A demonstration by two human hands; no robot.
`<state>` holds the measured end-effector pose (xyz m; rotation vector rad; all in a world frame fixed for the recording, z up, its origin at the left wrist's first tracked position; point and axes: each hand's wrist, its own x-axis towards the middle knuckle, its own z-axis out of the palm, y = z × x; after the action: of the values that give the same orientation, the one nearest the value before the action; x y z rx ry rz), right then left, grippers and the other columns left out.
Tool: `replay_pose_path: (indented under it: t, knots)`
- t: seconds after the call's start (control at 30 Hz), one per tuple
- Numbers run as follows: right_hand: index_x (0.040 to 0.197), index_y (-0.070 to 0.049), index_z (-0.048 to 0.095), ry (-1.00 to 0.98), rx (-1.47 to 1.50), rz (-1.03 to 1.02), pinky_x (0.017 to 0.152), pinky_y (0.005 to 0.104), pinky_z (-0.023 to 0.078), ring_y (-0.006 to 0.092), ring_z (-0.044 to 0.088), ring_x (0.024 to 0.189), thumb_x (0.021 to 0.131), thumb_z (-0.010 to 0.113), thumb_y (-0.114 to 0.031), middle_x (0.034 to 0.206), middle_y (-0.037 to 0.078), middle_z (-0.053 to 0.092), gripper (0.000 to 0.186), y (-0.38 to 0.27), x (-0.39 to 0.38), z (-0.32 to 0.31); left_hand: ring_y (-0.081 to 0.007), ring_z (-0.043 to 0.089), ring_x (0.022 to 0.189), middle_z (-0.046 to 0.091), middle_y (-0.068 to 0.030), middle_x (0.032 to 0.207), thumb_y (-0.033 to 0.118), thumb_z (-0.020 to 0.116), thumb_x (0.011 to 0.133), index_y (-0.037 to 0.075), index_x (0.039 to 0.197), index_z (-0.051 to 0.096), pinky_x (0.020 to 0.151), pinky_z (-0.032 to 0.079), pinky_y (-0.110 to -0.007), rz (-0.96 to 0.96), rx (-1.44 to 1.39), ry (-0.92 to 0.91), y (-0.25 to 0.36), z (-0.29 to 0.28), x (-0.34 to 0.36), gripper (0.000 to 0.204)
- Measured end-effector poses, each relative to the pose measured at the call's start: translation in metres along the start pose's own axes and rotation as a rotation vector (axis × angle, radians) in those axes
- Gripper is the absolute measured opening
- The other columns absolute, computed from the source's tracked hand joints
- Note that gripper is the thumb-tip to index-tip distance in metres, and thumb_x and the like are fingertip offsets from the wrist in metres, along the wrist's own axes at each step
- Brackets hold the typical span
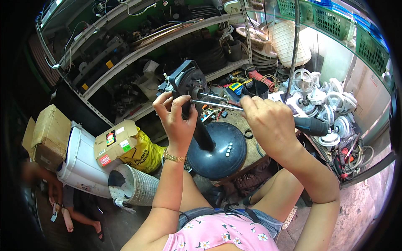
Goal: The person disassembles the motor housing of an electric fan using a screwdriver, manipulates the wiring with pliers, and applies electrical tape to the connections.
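A black stand fan stands before me, with its round base (201, 161), its pole (204, 136) and a bare motor head (190, 79) on top. My left hand (176, 115) is closed at the motor head, thumb and fingers pinching its near side. My right hand (268, 119) grips a screwdriver (217, 105) whose handle is hidden in the fist. Its long metal shaft points left, and the tip meets the motor head beside my left fingertips. Just above runs a second thin rod, partly hidden. Several small whitish round pieces (229, 149) lie on the base.
White plastic wheel-shaped parts (316, 96) and a teal power tool (312, 125) crowd the right. Shelves (167, 39) of parts line the back. Left are cardboard boxes (115, 142), a yellow bag (144, 154) and a perforated drum (134, 186). Another person (69, 196) sits far left.
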<state>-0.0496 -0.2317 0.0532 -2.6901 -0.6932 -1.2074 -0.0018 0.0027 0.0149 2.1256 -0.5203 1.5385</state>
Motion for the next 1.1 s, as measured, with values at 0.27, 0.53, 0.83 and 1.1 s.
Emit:
replay_pose_path:
  t: [0.27, 0.53, 0.83, 1.1]
  knots:
    - [0.081, -0.010, 0.057, -0.026, -0.063, -0.046, 0.055, 0.0307, 0.050, 0.0192, 0.067, 0.064, 0.080, 0.061, -0.011, 0.070, 0.005, 0.064, 0.005, -0.006, 0.005, -0.002, -0.0239, 0.056, 0.098, 0.041, -0.0125, 0.122, -0.003, 0.075, 0.069, 0.011, 0.101, 0.065, 0.085, 0.047, -0.035, -0.003, 0.020, 0.018, -0.001, 0.001, -0.002, 0.036]
    - [0.083, -0.010, 0.057, -0.068, -0.068, 0.019, 0.057, 0.0326, 0.052, 0.0210, 0.068, 0.066, 0.083, 0.062, -0.013, 0.071, 0.007, 0.065, 0.006, -0.013, 0.010, -0.003, -0.0292, 0.046, 0.111, 0.042, -0.0140, 0.122, 0.004, 0.075, 0.070, 0.012, 0.107, 0.063, 0.088, 0.043, -0.039, 0.021, 0.157, 0.047, 0.006, 0.000, -0.007, 0.040]
    - [0.089, -0.007, 0.055, -0.090, 0.023, 0.096, 0.058, 0.0389, 0.051, 0.0267, 0.066, 0.071, 0.085, 0.066, -0.023, 0.076, 0.009, 0.062, 0.020, -0.018, 0.012, 0.005, -0.0105, 0.051, 0.092, 0.048, -0.0045, 0.103, 0.001, 0.063, 0.087, 0.004, 0.109, 0.051, 0.078, 0.044, -0.025, -0.471, -0.994, -0.102, 0.066, 0.017, -0.069, 0.026]
    - [0.085, -0.008, 0.057, -0.035, 0.058, 0.080, 0.056, 0.0351, 0.053, 0.0240, 0.067, 0.070, 0.080, 0.065, -0.015, 0.075, 0.009, 0.064, 0.012, -0.020, 0.011, 0.007, -0.0102, 0.059, 0.088, 0.063, -0.0054, 0.109, 0.020, 0.054, 0.101, 0.005, 0.122, 0.054, 0.076, 0.048, -0.026, -1.028, -1.757, -0.109, 0.076, 0.036, -0.054, 0.025]
